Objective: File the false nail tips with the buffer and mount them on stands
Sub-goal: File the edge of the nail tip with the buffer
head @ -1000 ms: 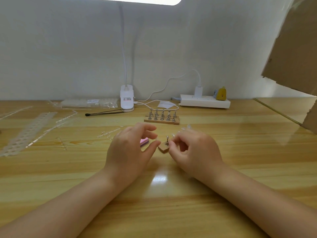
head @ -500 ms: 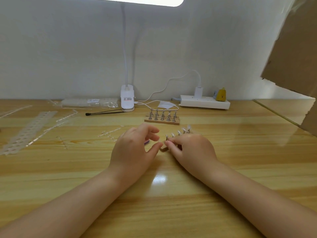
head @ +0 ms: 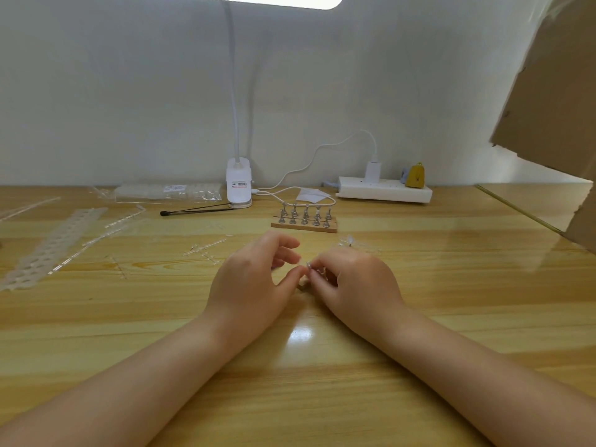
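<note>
My two hands meet in the middle of the wooden tabletop (head: 419, 285). My left hand (head: 250, 282) rests on its side with the fingers softly bent. Its thumb tip reaches over to touch the little things my right hand has. My left grip is loose and holds nothing that I can see.

My right hand (head: 351, 282) has its fingers curled in. They pinch a small silver stand (head: 308, 264) at its top. The stand sits on a small wooden block (head: 302, 287), and I can see only a corner of that block under my fingers. I cannot tell if a nail tip is on the stand, because it is too small and my fingers cover it.

At 12 o'clock from my hands, a bit farther away, is a wooden rack of silver stands (head: 304, 217) in two rows. Clear nail tips (head: 346, 241) lie just past my right hand, at about 1 o'clock. I cannot see the buffer.

Behind the rack stands a white lamp base (head: 238, 187). A white power strip (head: 385, 191) is at 1 o'clock by the wall. A thin black brush (head: 196, 211) lies at 11 o'clock. Clear plastic strips (head: 48, 243) lie far out at 9 o'clock. A brown cardboard sheet (head: 554, 91) hangs at 2 o'clock.
</note>
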Demonstrator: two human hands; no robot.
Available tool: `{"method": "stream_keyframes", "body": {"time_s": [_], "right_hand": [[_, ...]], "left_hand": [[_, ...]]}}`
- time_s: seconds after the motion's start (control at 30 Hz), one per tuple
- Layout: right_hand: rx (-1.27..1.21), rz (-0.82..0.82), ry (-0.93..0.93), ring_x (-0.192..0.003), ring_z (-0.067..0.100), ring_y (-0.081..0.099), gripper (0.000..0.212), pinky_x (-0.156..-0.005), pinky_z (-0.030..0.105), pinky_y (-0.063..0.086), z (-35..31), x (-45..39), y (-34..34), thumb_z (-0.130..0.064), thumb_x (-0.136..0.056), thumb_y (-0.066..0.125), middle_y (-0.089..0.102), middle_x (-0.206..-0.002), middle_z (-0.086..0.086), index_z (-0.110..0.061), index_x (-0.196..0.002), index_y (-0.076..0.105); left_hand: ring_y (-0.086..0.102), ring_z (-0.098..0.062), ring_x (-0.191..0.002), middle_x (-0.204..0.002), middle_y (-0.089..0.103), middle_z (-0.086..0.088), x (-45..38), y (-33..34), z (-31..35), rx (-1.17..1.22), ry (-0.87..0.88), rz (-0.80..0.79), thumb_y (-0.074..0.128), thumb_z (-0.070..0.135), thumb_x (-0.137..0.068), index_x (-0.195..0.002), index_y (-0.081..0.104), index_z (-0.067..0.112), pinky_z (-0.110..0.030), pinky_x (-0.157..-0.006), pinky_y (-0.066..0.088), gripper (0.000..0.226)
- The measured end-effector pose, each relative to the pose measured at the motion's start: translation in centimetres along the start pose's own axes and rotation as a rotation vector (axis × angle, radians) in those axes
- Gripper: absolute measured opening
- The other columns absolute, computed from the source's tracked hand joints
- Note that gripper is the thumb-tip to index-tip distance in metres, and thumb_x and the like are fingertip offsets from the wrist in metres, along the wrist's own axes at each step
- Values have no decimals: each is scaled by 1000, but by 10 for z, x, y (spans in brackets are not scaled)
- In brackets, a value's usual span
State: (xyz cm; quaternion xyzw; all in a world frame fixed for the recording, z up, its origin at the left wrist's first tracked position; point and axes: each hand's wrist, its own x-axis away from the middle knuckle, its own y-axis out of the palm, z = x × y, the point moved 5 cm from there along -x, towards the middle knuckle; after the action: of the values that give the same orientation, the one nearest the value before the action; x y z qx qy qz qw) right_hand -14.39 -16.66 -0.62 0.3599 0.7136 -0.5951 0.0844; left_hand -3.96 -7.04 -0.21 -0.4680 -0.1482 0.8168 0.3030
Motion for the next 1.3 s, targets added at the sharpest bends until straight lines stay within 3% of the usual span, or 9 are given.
{"method": "stream_keyframes", "body": {"time_s": [0.13, 0.27, 0.4, 0.57, 0.77, 0.93, 1.17, 1.3], "right_hand": [[-179, 88, -7, -65, 10, 54, 6, -60, 32, 47, -2, 2, -8, -17, -88, 65, 61, -72, -5, -13, -83, 67], [-400, 95, 40, -69, 7, 62, 5, -64, 23, 50, 2, 4, -9, -11, -88, 66, 67, -77, -5, -12, -91, 70], [-490, 80, 49, -69, 10, 62, 11, -66, 30, 52, 5, 4, -9, -7, -86, 68, 69, -76, -4, -13, -93, 74], [-490, 93, 45, -69, 12, 61, 10, -67, 33, 51, 6, 4, -9, -9, -85, 70, 69, -75, -2, -12, -92, 76], [-439, 121, -8, -71, 7, 60, 9, -66, 18, 47, 3, 5, -12, -10, -83, 73, 69, -75, -6, -13, -90, 76], [-403, 142, -46, -73, 7, 60, 9, -66, 15, 46, 2, 5, -13, -10, -82, 74, 70, -76, -6, -14, -90, 76], [-367, 188, -176, -69, 8, 61, 6, -63, 31, 51, -3, 8, -19, -7, -82, 73, 70, -76, -4, -8, -88, 75], [-374, 196, -147, -69, 10, 62, 7, -64, 33, 52, -1, 9, -19, -6, -81, 74, 70, -76, -3, -9, -88, 75]], "left_hand": [[67, -8, -79, -84, 70, 11, 0, -6, 5, -11, 72, 51, 81, 20, -75, -100, 63, 16, -18, -74, 51, 31], [66, -8, -79, -86, 70, 11, 1, -9, 14, -24, 156, 96, 75, 26, -77, -97, 65, 15, -27, -76, 51, 25], [63, -5, -76, -86, 68, 14, 2, -9, 15, -73, 199, 110, 73, 31, -77, -94, 68, 17, -28, -79, 46, 22], [64, -7, -75, -87, 69, 12, 2, -10, 14, -88, 202, 113, 65, 38, -81, -93, 67, 16, -24, -81, 42, 25], [66, -7, -75, -85, 70, 15, 1, -8, 12, -92, 160, 105, 74, 30, -75, -93, 66, 17, -23, -82, 40, 24], [66, -5, -76, -85, 71, 15, 1, -9, 13, -74, 150, 81, 73, 32, -75, -95, 64, 17, -24, -84, 41, 27], [63, 2, -73, -82, 71, 16, 2, -11, 16, -23, 122, 94, 78, 33, -73, -95, 64, 21, -33, -81, 49, 29], [66, -2, -79, -87, 71, 17, 2, -12, 17, -19, 123, 84, 78, 32, -73, -100, 65, 22, -41, -83, 50, 31]]}}
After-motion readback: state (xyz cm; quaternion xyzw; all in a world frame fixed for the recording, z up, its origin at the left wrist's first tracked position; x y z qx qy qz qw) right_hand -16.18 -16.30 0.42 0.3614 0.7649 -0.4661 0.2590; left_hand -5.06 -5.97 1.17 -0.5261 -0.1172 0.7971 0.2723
